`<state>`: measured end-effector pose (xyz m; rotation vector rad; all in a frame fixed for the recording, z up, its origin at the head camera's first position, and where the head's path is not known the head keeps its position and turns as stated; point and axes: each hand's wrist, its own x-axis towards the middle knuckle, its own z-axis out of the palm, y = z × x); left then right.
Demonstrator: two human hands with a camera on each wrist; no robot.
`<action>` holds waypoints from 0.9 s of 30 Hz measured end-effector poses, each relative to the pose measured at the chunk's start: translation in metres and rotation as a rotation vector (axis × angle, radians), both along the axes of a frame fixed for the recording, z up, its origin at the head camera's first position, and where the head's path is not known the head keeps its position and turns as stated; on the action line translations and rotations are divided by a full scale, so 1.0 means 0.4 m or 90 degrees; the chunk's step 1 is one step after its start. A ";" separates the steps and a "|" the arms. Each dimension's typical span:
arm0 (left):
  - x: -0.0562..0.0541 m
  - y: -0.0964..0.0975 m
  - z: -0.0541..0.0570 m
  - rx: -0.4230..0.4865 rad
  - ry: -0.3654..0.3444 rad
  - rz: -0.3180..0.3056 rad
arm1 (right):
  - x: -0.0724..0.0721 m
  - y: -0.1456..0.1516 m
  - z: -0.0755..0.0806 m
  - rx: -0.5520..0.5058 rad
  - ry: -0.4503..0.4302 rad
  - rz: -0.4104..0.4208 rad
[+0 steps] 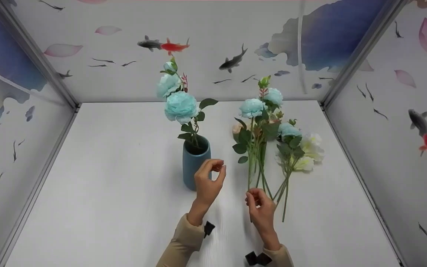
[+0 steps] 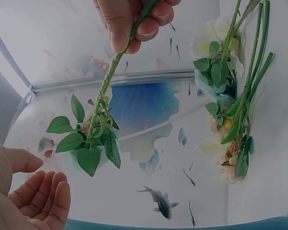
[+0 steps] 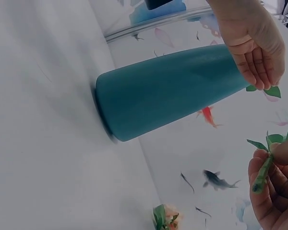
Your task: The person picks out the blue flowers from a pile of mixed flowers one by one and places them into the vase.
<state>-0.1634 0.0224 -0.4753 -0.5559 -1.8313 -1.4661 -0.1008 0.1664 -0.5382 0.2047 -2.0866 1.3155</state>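
In the head view a blue vase (image 1: 190, 168) stands upright, with a flower stem bearing light-blue blooms (image 1: 181, 106) in its mouth. My left hand (image 1: 208, 181) is beside the vase's right side, thumb and fingers loosely curved around nothing; whether it touches the vase I cannot tell. My right hand (image 1: 261, 209) pinches the lower stem of a light-blue artificial flower (image 1: 252, 108). In the left wrist view that flower's green stem (image 2: 105, 81) runs from the right fingers to a leafy head. The right wrist view shows the stem's cut end (image 3: 260, 182) poking out of the grip.
To the right lie more flowers on the white table (image 1: 117, 178): a light-blue one (image 1: 289, 130), pale yellow-white blooms (image 1: 311, 148) and a peach one (image 1: 237, 130), their stems crossing. Printed panels wall the table at the back and both sides.
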 end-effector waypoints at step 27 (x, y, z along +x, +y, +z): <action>-0.001 0.021 -0.002 0.008 -0.025 -0.024 | 0.003 -0.032 0.001 0.006 0.019 0.027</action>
